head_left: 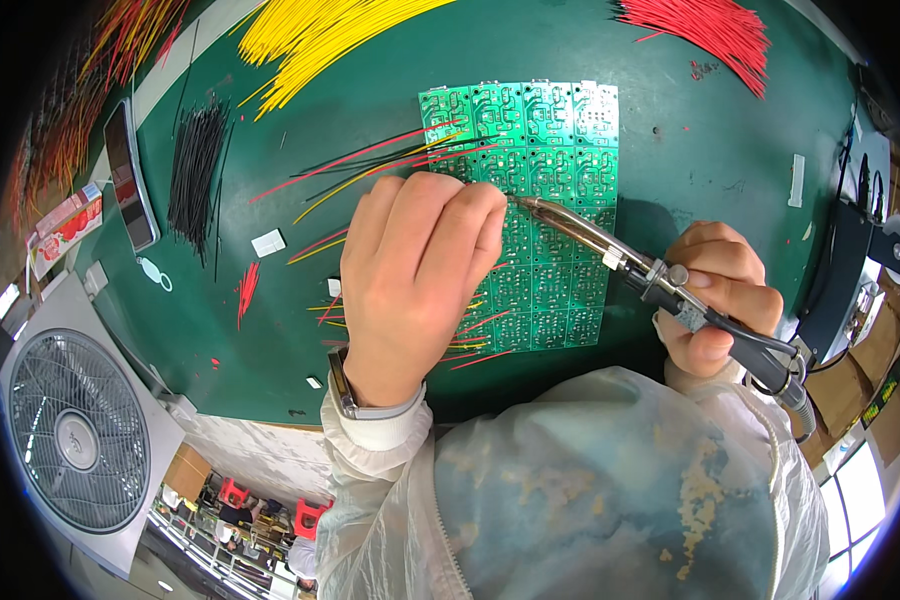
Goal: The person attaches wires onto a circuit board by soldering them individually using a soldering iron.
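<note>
A green panel of circuit boards (595, 180) lies flat on the table. Red, black and yellow wires (355, 168) stick out from its left side. My right hand (725, 290) grips a soldering iron (670, 290), its tip close to the middle of the panel. Beside that tip, my left hand (420, 255) rests over the panel's left part with thumb and fingers pinched together. Whatever is between those fingertips is hidden from view. Part of the panel and some wires lie under this hand.
Bundles of yellow wires (315, 40), red wires (705, 35) and black wires (198, 175) lie on the green table (240, 370). A phone (130, 175) and a juice carton (67, 228) are at the left. Below them stands a box fan (78, 430). Dark equipment (840, 260) stands at the right edge.
</note>
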